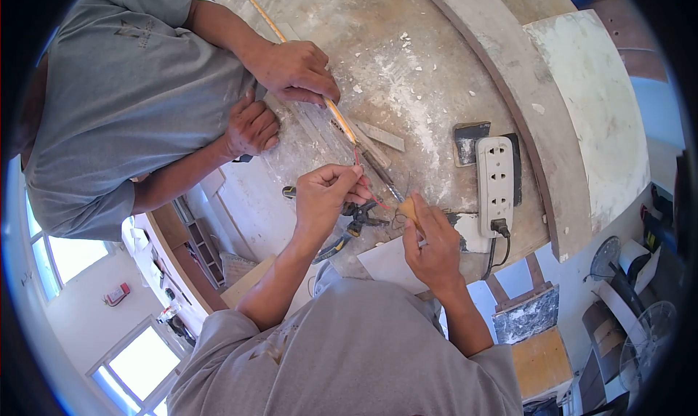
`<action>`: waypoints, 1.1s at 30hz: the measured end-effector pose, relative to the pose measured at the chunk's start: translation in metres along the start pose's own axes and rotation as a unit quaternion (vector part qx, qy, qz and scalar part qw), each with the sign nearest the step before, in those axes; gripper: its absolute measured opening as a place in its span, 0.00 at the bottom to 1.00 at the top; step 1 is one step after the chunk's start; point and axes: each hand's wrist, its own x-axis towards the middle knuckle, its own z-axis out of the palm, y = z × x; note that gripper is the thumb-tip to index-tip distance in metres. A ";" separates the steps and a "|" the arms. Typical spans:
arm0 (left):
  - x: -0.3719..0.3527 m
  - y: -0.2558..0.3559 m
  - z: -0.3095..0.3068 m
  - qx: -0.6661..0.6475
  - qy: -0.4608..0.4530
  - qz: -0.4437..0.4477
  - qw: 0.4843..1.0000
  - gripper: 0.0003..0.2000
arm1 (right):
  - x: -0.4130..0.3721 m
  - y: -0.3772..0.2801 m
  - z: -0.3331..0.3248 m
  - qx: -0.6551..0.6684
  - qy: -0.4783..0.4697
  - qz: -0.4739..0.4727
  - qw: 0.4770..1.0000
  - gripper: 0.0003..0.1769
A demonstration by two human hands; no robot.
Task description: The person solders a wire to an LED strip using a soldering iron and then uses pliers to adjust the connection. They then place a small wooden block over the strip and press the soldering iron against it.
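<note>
My left hand (331, 191) pinches a thin red wire (376, 199) between thumb and fingertips. The wire runs up to the end of a narrow yellow-orange strip (338, 116), which a co-worker's hand (298, 71) grips on the bench. In my right hand (436, 252) is a soldering iron with a wooden handle (408, 211), its metal shaft (395, 191) pointing up and left, close beside the red wire. A thin loop of wire (398, 221) curls near the handle. Below my left fingers lie black-and-yellow pliers (355, 223), partly hidden by that hand.
On the dusty workbench (414, 74), a white power strip (496, 176) holds a black plug (500, 228). Flat offcuts (382, 135) lie beside the yellow strip. A raised curved board (520, 89) runs along the right. The co-worker's other hand (252, 125) rests at the bench's left edge.
</note>
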 end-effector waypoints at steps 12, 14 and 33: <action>0.001 0.001 0.000 0.011 -0.005 0.006 1.000 0.10 | 0.005 -0.002 0.001 -0.014 -0.007 -0.003 1.000 0.28; 0.001 0.001 -0.001 0.014 -0.006 0.008 1.000 0.10 | 0.005 -0.003 0.001 -0.010 -0.010 0.003 1.000 0.28; 0.000 0.004 0.000 0.009 -0.007 0.002 1.000 0.11 | -0.009 -0.006 -0.002 0.116 -0.014 0.131 0.985 0.22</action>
